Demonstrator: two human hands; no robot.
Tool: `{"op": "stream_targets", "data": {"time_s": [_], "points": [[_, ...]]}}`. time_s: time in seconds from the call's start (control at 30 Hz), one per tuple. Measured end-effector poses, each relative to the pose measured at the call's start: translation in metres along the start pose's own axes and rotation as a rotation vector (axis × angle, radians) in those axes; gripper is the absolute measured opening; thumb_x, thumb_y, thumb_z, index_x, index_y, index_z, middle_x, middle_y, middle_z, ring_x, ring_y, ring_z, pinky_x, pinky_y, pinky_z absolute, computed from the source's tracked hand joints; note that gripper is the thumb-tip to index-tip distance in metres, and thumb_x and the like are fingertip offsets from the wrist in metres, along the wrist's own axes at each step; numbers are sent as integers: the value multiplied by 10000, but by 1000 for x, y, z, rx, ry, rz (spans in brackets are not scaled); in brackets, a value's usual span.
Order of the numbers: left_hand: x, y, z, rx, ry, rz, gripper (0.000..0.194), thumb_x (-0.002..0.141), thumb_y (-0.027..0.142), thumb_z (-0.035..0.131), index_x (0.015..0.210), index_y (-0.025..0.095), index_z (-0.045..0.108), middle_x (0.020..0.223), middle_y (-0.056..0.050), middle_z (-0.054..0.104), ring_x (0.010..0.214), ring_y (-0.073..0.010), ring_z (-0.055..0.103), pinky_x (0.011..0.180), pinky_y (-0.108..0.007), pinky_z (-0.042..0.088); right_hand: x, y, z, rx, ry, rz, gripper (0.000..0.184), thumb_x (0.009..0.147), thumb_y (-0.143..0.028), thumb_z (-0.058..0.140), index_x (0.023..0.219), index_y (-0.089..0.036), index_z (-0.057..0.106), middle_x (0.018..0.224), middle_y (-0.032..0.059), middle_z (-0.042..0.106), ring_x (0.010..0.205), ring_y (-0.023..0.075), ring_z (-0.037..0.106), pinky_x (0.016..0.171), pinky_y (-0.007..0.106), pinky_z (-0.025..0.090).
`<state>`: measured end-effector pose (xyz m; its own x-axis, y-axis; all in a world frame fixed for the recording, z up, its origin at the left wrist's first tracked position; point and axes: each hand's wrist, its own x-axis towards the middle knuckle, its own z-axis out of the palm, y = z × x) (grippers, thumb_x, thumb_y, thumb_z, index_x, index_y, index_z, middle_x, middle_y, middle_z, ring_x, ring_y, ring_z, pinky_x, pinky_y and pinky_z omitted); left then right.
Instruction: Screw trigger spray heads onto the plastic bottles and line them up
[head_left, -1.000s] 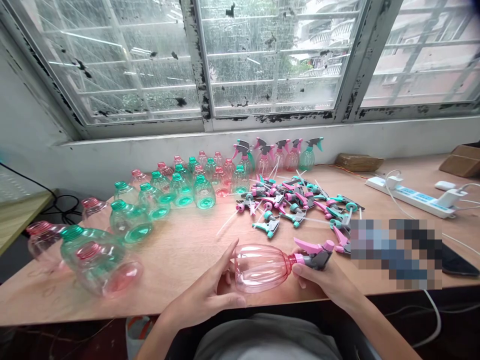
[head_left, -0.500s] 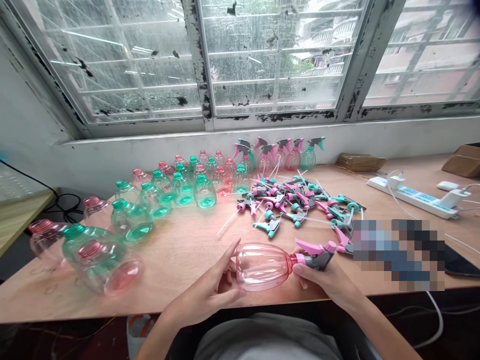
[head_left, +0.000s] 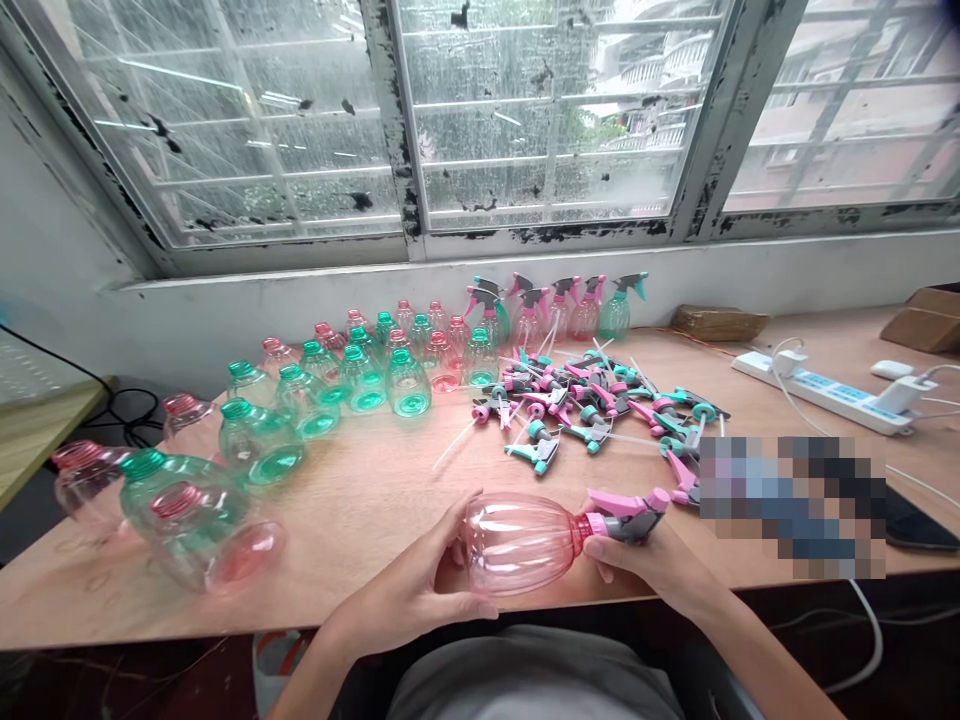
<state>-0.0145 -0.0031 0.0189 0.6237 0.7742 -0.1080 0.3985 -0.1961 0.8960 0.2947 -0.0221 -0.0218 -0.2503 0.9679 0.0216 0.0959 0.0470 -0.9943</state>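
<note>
A clear pink spray bottle [head_left: 519,545] lies sideways in front of me near the table's front edge, its base to the left. My left hand [head_left: 442,570] cups the base end, thumb and fingers wrapped around it. At the bottle's neck sits a pink and grey trigger sprayer [head_left: 630,515]. My right hand [head_left: 637,555] grips the sprayer's collar, the thumb pressed on it; most of the other fingers are hidden behind. Beyond the hands lies a heap of loose trigger sprayers [head_left: 559,390], pink, green and grey, with thin white tubes.
Open pink and green bottles [head_left: 367,380] stand in rows on the left. Several bottles with sprayers fitted [head_left: 566,300] stand by the wall. To the right are a white power strip [head_left: 821,392], a phone [head_left: 919,520] and a blurred patch. The wooden table [head_left: 360,470] ends close to me.
The bottle's base end has shifted slightly left and down, and the left hand's hold has shifted with it. The right hand stays at the sprayer's collar.
</note>
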Motion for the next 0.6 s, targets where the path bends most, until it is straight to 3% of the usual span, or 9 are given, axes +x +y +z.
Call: {"op": "stream_targets", "data": {"time_s": [0.1,0.27,0.43,0.53,0.6], "points": [[0,-1,0,27,13,-1,1013,882,250,748,1643,302,81,1688,-68,291,1530,-334,294,1274,-482,222,0,0,0,9,1,-5,359,877,-457,734,666,-191,618,577,-20,612,592,160,537,642,306,404],[0,-5,-1,20,5,-19,1179,780,281,855,1645,300,54,1693,-62,277,1545,-355,242,1278,-478,207,0,2,1,31,27,-5,321,860,-420,757,693,-199,595,574,-34,610,581,156,530,631,306,388],[-1,-6,-2,35,6,-50,971,898,320,712,1649,224,104,1721,-71,209,1566,-343,205,1285,-460,198,1,3,1,30,40,-5,331,862,-429,747,664,-194,625,549,-29,603,576,159,516,641,321,384],[-1,-5,-2,56,-7,-39,920,895,322,728,1637,225,194,1706,-72,265,1555,-339,248,1287,-458,209,1,2,2,70,54,0,277,848,-440,765,780,-187,676,542,-36,605,572,164,522,645,322,397],[-1,-4,-1,62,-1,-25,945,891,314,740,1640,246,169,1701,-68,278,1547,-336,269,1284,-458,225,1,1,3,99,74,-5,277,849,-449,769,887,-186,690,544,-47,606,564,162,523,646,317,408]]}}
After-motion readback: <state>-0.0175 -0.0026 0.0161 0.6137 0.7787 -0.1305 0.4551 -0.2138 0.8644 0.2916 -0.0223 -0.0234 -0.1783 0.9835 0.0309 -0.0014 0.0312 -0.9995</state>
